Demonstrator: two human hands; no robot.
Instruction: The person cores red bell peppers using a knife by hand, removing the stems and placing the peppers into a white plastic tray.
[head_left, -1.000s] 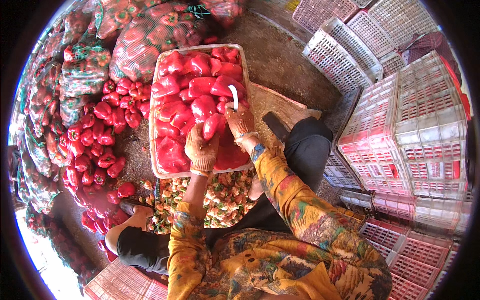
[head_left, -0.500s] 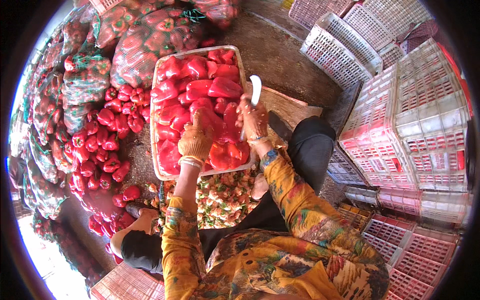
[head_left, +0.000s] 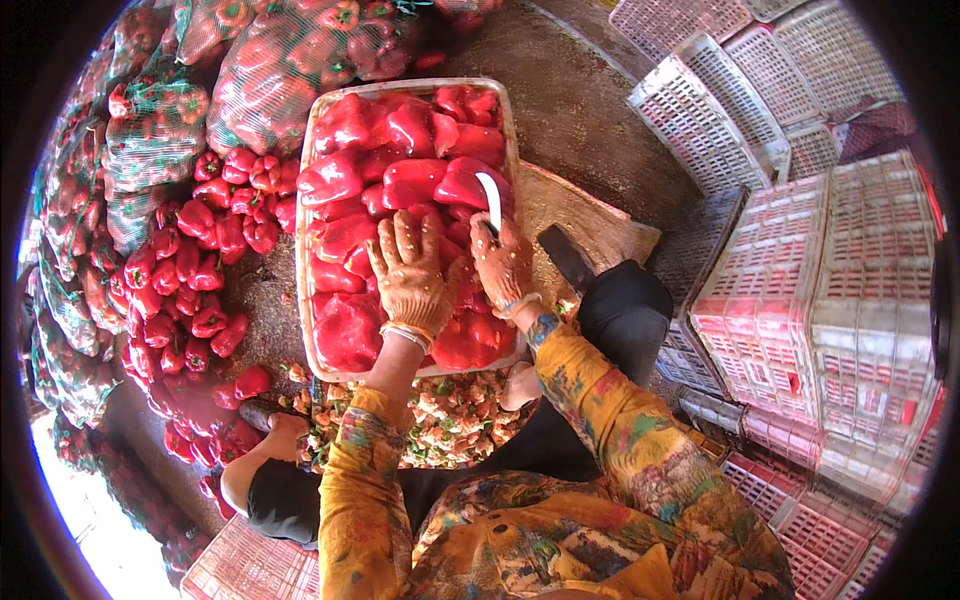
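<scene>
A pale rectangular crate [head_left: 306, 255] full of glossy red bell peppers [head_left: 414, 180] stands in front of me. My left hand [head_left: 412, 285], in an orange-tan glove flecked with bits, lies with fingers spread on the peppers near the middle. Close to its right, my right hand [head_left: 503, 265], gloved alike, is closed on a knife. The knife's curved white part [head_left: 490, 198] sticks out beyond the fingers over the peppers; the rest is hidden in the grip. Below the crate's near edge, between my legs, is a heap of pepper cores and trimmings [head_left: 440, 420].
Loose red peppers [head_left: 200, 270] are piled at the left, beside full mesh sacks [head_left: 155, 150]. Stacked plastic crates [head_left: 760, 290] rise at the right, with more white crates [head_left: 700, 115] behind. A flat brown sheet [head_left: 590, 225] lies right of the filled crate.
My left hand has gone from bent fingers to spread flat on the peppers. The right hand with the knife has come down slightly, nearer the left. The view has shifted a little.
</scene>
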